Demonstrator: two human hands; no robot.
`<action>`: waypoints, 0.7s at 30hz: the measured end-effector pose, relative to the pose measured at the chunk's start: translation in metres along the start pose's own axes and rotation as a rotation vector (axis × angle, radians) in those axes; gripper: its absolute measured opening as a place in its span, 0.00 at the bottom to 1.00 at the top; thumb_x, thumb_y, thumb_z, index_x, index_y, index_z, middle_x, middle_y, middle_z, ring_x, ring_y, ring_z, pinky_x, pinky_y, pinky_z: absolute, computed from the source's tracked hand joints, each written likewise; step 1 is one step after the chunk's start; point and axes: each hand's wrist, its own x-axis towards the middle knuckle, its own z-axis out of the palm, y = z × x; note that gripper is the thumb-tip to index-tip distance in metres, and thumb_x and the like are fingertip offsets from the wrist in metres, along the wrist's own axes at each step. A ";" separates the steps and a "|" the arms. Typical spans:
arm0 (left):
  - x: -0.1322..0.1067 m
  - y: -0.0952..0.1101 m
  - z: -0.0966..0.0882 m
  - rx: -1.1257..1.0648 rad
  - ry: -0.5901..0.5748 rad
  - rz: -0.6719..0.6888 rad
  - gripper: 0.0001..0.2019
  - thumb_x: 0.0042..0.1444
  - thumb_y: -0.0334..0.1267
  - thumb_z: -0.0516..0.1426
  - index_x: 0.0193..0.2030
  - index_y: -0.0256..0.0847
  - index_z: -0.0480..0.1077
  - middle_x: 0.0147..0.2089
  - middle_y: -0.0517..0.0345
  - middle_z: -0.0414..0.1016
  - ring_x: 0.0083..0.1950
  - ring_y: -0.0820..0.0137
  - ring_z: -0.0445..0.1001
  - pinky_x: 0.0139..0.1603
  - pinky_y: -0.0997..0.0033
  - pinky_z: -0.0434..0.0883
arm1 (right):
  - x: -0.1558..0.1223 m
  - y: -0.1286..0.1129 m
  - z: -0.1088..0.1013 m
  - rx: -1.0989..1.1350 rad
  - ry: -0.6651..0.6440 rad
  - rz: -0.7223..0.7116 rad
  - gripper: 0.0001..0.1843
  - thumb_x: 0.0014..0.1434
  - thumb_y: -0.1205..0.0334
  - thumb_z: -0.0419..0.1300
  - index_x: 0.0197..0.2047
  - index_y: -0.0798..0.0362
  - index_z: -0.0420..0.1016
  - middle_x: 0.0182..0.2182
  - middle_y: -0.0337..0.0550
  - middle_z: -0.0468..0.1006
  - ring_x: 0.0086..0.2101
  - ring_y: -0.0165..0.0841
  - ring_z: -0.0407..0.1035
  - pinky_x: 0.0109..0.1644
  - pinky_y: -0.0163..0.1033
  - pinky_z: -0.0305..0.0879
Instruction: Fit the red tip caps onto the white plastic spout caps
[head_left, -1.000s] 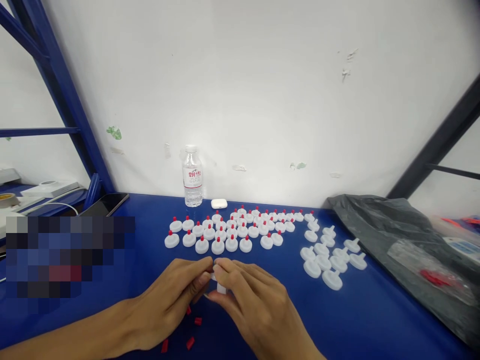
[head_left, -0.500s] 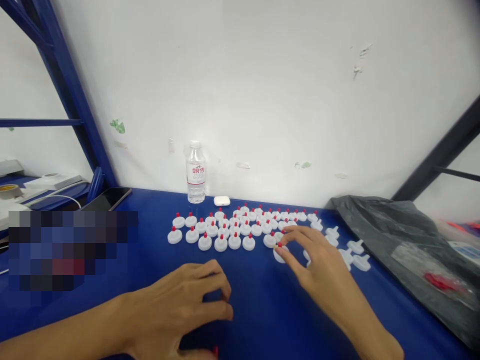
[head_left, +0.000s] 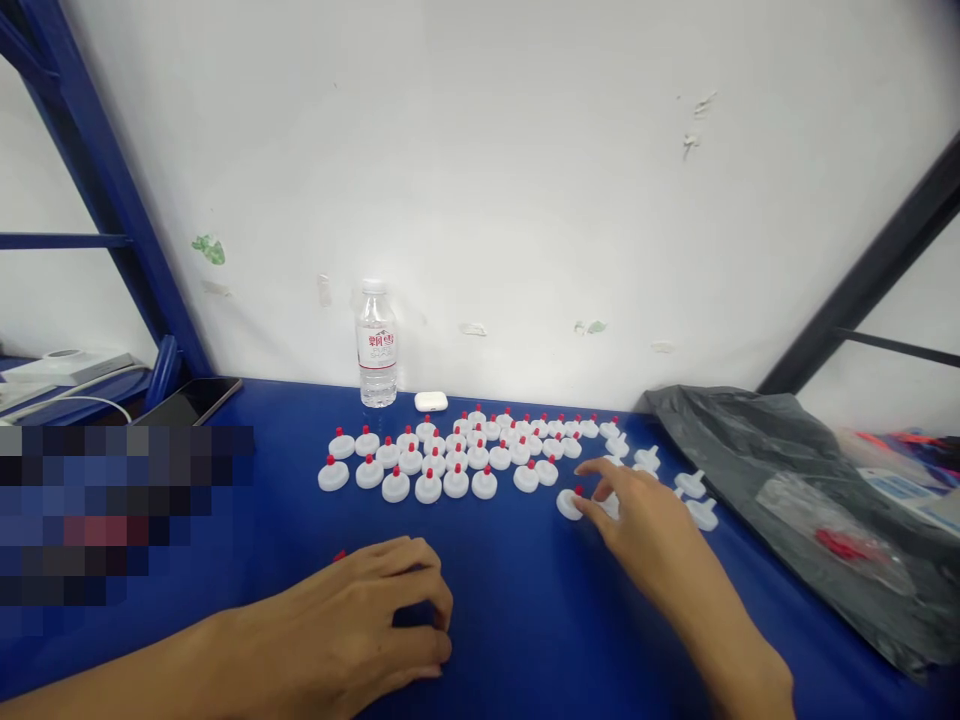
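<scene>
Several white round caps with red tips (head_left: 427, 458) stand in rows on the blue table (head_left: 510, 600). My right hand (head_left: 645, 525) reaches out to the right of them, its fingers spread, fingertips touching a white cap with a red tip (head_left: 570, 503). More white caps without red tips (head_left: 694, 495) lie just beyond that hand. My left hand (head_left: 360, 625) rests near the front edge with its fingers curled down onto the table; what is under them is hidden. A small red piece (head_left: 339, 555) peeks out beside it.
A water bottle (head_left: 376, 345) and a small white case (head_left: 430, 401) stand by the wall. A dark plastic bag (head_left: 810, 500) with red parts lies at the right. A phone (head_left: 187, 400) lies at the left, by blue shelf posts.
My hands parted from a white cap held between them. The right hand carried the capped piece to the right and set it down near the rows; the left dropped to the table.
</scene>
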 end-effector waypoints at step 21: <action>-0.001 -0.010 0.003 0.144 0.178 -0.001 0.10 0.65 0.27 0.54 0.48 0.40 0.72 0.44 0.53 0.77 0.47 0.65 0.71 0.51 0.67 0.73 | -0.011 -0.028 -0.010 0.255 -0.195 -0.221 0.10 0.70 0.59 0.52 0.45 0.46 0.75 0.41 0.40 0.78 0.43 0.38 0.71 0.49 0.45 0.65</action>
